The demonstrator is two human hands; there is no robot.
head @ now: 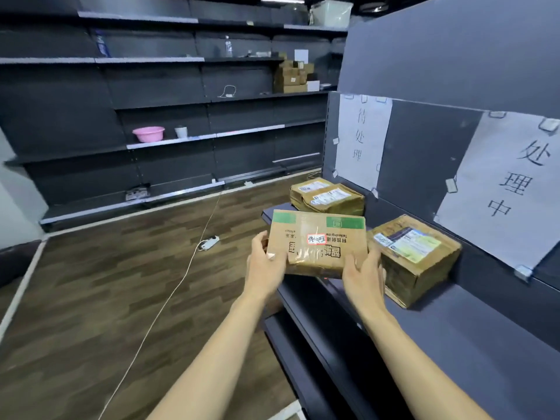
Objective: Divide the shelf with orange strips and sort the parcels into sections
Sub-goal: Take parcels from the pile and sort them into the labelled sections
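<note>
I hold a flat cardboard parcel [318,242] with green tape and a small red-framed label above the front edge of the dark shelf [472,338]. My left hand [265,262] grips its left near corner. My right hand [362,274] holds its right near edge. A taller brown parcel [415,259] with a shipping label stands on the shelf just right of it. Two stacked flat parcels [327,197] lie at the shelf's far end. Two paper signs with handwritten characters, the far one [362,140] and the near one [497,189], hang on the back panel. No orange strip is in view.
A white cable and power strip [209,242] lie on the wooden floor to the left. Dark wall shelving [169,140] across the room carries a pink basin [148,134], a cup and stacked boxes [292,77]. A lower shelf tier [306,356] juts out below my arms.
</note>
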